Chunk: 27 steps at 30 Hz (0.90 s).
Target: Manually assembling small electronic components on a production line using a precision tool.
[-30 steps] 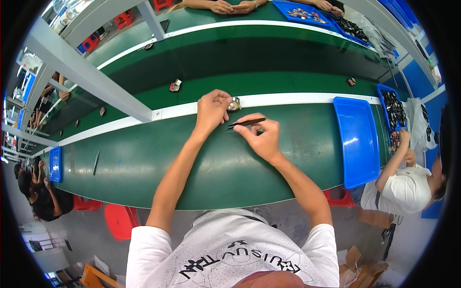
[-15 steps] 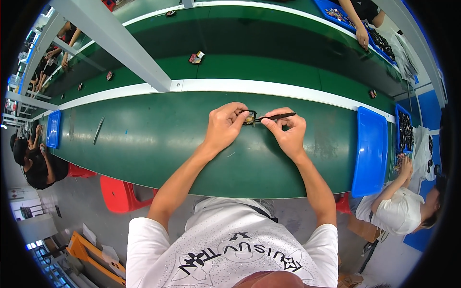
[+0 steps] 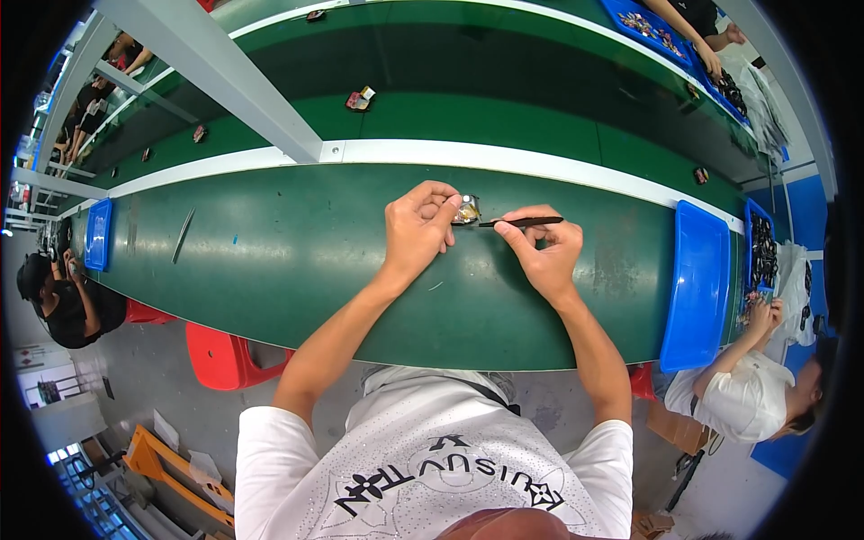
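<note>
Above the green bench, my left hand (image 3: 420, 230) pinches a small black-framed electronic part (image 3: 467, 210) between thumb and fingers. A round pale spot and gold-coloured pieces show inside its frame; finer detail is too small to make out. My right hand (image 3: 545, 252) is closed on slim black tweezers (image 3: 531, 221), held nearly level. Their tips point left and reach the lower edge of the part. Whether they grip anything there, I cannot tell. Both forearms come up from the lower edge, and the hands stay apart.
Blue trays stand at the bench's right (image 3: 695, 288) and left (image 3: 98, 236) ends. Metal tweezers (image 3: 183, 236) lie at left on the green bench (image 3: 315, 234). Beyond a white rail (image 3: 504, 158), small parts (image 3: 360, 99) ride a green belt. A slanting grey post (image 3: 216, 72) rises far left; co-workers sit at both sides.
The part has turned in my left hand, so its inside shows more. My right hand with the tweezers has shifted slightly right. Parts on the belt have moved a little left.
</note>
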{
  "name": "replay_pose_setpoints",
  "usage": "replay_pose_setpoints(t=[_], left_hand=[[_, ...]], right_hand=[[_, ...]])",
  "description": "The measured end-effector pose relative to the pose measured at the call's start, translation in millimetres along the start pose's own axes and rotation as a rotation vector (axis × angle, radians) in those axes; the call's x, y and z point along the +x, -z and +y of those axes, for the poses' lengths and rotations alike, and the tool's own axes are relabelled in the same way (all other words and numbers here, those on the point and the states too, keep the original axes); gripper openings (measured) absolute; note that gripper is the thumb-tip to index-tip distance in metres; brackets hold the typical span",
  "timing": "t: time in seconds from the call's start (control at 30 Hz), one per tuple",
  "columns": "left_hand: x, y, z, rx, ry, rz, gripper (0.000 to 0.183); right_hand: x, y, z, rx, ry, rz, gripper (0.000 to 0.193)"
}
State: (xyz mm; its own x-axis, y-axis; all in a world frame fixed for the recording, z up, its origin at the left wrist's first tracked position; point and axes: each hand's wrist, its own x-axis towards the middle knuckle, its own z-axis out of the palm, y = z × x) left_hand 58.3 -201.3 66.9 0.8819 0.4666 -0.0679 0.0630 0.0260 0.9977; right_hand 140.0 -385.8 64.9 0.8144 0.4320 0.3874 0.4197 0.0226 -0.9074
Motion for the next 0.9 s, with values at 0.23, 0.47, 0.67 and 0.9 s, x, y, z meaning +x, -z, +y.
replay_pose_setpoints(t=[0.23,0.47,0.67,0.9], left_hand=[[-4.2,-4.6,1.7,-0.019,-0.007,-0.02,0.015],[-7.3,-7.4,0.1,-0.001,-0.078,-0.024,0.014],[-8.3,-8.9,-3.7,0.076,-0.211,-0.008,0.013],[-8.2,-8.7,-7.6,0.182,-0.331,-0.013,0.014]], right_hand=[[-0.6,-2.8,3.6,-0.102,0.041,0.073,0.011],[-0.2,-1.8,4.7,-0.012,-0.092,0.055,0.014],[3.2,0.4,2.4,0.009,-0.135,0.008,0.013],[3.4,2.8,5.0,0.006,-0.134,-0.01,0.013]])
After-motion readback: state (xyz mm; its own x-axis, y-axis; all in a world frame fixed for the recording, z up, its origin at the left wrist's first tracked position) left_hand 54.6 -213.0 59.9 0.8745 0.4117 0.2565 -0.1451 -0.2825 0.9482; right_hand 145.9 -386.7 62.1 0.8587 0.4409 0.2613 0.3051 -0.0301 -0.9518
